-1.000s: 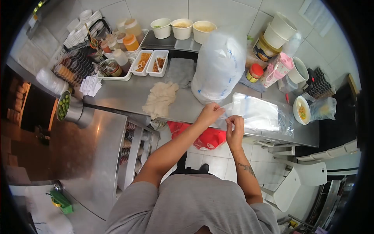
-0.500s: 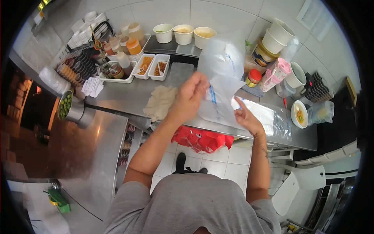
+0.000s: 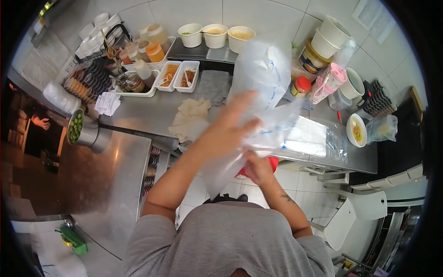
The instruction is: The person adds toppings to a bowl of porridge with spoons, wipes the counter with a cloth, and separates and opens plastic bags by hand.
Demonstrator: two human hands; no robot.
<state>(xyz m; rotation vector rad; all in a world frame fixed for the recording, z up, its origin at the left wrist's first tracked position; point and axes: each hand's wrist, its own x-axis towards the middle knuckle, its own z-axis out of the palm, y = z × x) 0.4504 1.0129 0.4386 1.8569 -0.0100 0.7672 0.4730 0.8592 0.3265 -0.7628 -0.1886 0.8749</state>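
A thin clear plastic bag with blue print [image 3: 272, 131] spreads between my hands above the counter's front edge. My left hand [image 3: 228, 127], smeared by motion, has its fingers apart against the bag's left side. Lower down and to the right, my right hand [image 3: 258, 168] pinches the bag's lower part. Behind them stands a large, bulky plastic-wrapped bundle [image 3: 260, 74]. A flat stack of white bags [image 3: 307, 136] lies on the counter to the right.
On the steel counter [image 3: 134, 113] are a beige cloth [image 3: 191, 115], two food trays [image 3: 187, 76], sauce bottles, a red-lidded jar [image 3: 301, 86] and a bowl [image 3: 356, 130]. A pot of green fruit [image 3: 78, 127] stands left. Another person's hand [image 3: 41, 122] shows far left.
The bag has swung lower and towards my body. My left hand has opened its fingers, and my right hand has moved left and down. Another person's hand has appeared at far left.
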